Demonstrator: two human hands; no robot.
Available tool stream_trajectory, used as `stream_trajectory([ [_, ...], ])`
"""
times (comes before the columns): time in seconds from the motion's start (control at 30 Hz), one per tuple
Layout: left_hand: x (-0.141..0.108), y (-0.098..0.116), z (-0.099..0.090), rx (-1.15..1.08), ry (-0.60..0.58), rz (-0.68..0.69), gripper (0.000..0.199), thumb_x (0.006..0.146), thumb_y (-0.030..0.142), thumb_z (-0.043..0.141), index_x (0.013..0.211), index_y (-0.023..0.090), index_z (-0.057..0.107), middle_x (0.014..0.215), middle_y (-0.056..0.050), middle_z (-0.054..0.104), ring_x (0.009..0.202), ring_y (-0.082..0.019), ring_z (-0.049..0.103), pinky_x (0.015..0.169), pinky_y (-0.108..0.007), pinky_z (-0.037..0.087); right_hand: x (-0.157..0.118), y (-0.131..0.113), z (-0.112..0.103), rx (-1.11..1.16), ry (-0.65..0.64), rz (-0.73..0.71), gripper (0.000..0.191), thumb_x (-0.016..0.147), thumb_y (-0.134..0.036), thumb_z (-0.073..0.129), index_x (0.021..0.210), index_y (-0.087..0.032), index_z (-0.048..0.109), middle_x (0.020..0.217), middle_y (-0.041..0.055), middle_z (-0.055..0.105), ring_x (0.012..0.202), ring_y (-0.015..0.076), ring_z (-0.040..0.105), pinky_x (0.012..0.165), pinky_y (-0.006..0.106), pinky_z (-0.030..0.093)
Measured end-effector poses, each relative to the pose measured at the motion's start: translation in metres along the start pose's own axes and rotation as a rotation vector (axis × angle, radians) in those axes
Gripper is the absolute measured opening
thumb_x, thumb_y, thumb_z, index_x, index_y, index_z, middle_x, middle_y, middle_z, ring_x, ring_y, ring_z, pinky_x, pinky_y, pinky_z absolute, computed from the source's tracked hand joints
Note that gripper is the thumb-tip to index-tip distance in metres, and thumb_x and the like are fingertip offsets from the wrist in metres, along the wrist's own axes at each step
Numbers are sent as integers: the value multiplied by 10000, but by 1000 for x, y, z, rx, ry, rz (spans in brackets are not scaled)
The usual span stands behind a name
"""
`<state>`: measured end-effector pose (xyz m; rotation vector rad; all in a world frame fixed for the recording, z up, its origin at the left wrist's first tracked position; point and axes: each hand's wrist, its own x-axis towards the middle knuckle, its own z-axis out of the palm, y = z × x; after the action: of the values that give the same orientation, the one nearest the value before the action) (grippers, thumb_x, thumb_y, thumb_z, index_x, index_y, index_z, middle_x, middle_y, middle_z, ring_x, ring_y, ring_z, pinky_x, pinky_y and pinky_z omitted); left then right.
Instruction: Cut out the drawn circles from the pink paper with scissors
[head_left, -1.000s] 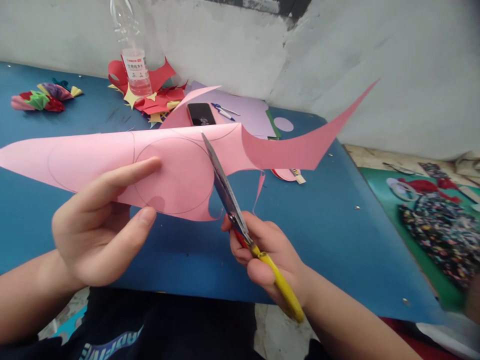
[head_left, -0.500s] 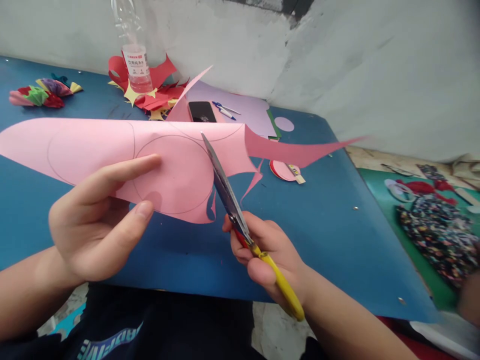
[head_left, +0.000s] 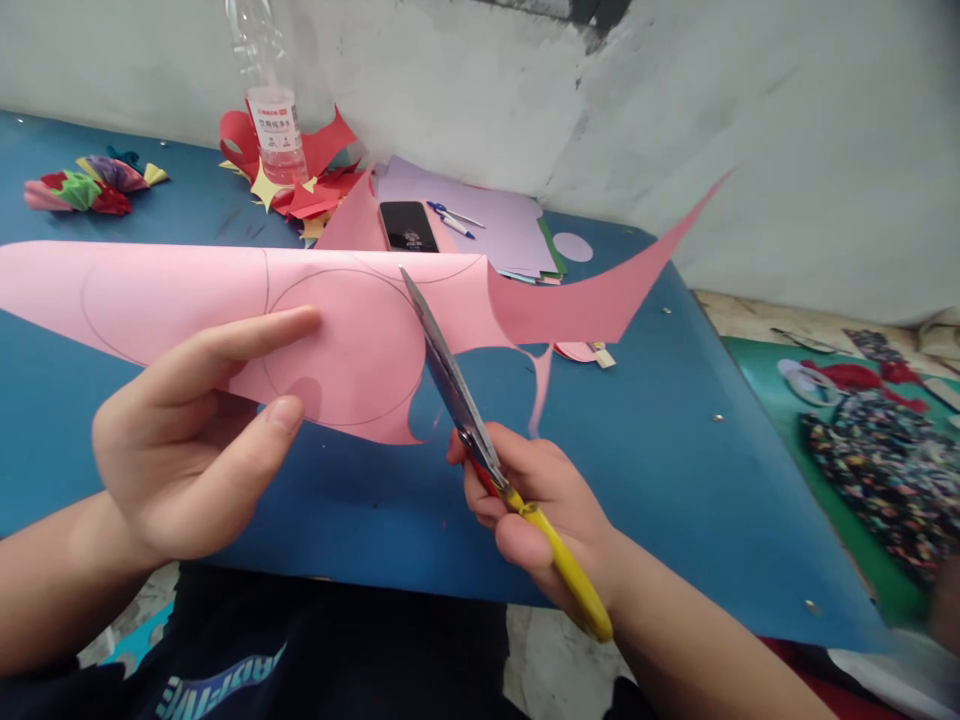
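My left hand (head_left: 202, 440) grips a curled sheet of pink paper (head_left: 345, 345), with the index finger lying over its face and the remaining fingers partly behind it. Pencilled circles mark the sheet, and its right end has curved cut-outs and a long pointed strip. My right hand (head_left: 536, 510) is closed around the yellow and red handles of a pair of scissors (head_left: 457, 390). The blades look nearly closed and lie along the right edge of a drawn circle, their tip over the paper. A thin pink sliver hangs just right of the blades.
On the blue table (head_left: 675, 520) stand a water bottle (head_left: 276, 130) and red and yellow paper scraps (head_left: 322, 190). Behind the sheet are a phone (head_left: 408, 228), pens (head_left: 454, 220) and purple paper (head_left: 502, 230). Crumpled coloured pieces (head_left: 97, 188) lie far left; a patterned cloth (head_left: 885, 470) is at right.
The pink strip at the right has swung upward, and the thin sliver has shifted right. A pointed flap behind the sheet has dropped. Both hands and the scissors have hardly moved.
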<state>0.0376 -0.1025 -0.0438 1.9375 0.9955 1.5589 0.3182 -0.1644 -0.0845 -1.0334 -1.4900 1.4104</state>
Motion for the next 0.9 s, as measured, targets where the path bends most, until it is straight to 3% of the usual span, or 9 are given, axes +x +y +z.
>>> stream_trajectory([
  [0.13,5,-3,1,157,61,166,510,829,126,840,1293,333,798,1149,74,852,825,-61,766,713,-75,602,2,2,-3,132,0,35,599,634,-577,1011,1048,-227,756,573,-97,481,475,78,322,436,236,272],
  [0.23,8,-3,3,192,76,165,559,794,90,866,1281,355,798,1132,99,850,816,-40,753,740,-54,605,1,4,-4,157,-3,43,571,637,-503,1023,1072,-231,772,576,-98,487,479,75,329,453,234,282],
  [0.33,9,-2,5,193,76,149,565,782,81,870,1282,336,799,1117,91,847,599,-15,664,511,-70,550,-1,3,-2,123,0,39,630,660,-622,988,1102,-238,757,590,-96,488,479,80,337,448,242,279],
  [0.43,9,-2,6,184,65,158,547,782,91,876,1276,316,804,1109,90,848,498,7,595,418,-72,492,-2,0,0,-39,-23,22,753,777,-899,727,1122,-230,707,596,-88,466,475,94,340,438,258,288],
  [0.5,9,-3,5,197,56,162,543,781,85,877,1272,306,807,1099,85,851,524,3,621,455,-63,516,-2,0,1,-119,-43,16,835,819,-984,542,1149,-230,679,597,-88,443,472,101,335,434,265,295],
  [0.7,10,-1,2,201,-3,197,620,761,95,890,1336,296,773,1131,59,854,531,13,623,473,-39,520,1,1,-3,30,-103,2,706,764,-778,842,1224,-261,698,648,-81,480,495,102,345,436,262,284],
  [0.9,12,-1,1,204,-63,248,655,763,127,908,1372,303,747,1193,66,845,859,-77,801,673,-64,640,2,-1,-4,-33,-124,-48,672,885,-772,727,1295,-246,652,679,-69,477,493,108,351,423,271,303],
])
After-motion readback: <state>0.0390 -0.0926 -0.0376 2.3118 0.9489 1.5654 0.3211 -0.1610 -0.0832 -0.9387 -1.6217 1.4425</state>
